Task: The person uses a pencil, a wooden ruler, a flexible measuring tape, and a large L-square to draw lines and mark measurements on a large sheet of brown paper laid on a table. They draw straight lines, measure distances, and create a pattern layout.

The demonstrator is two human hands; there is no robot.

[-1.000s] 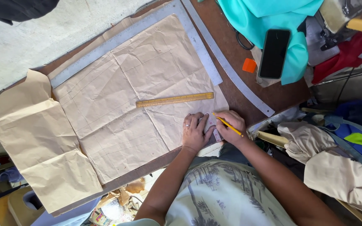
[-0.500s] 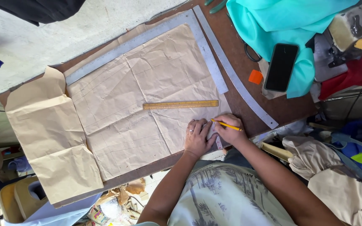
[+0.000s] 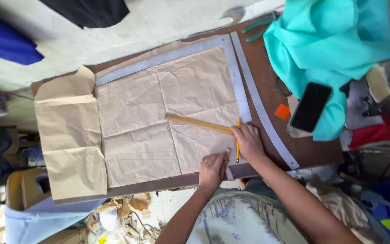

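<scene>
Brown pattern paper (image 3: 159,117) lies creased across the worktable (image 3: 267,95); the right hand (image 3: 248,141), fingers closed around a yellow pencil (image 3: 238,142), touches the wooden ruler (image 3: 198,123), while the left hand (image 3: 213,169) presses flat and open on the paper's near edge

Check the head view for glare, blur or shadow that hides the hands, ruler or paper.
Head view: even daylight, no glare on the paper; its creases read clearly. The wooden ruler and pencil are sharp, with thin soft shadows. The left hand and right hand show little blur. The wall at the top is bright, nearly washed out; the clutter under the table is dim and soft.
</scene>
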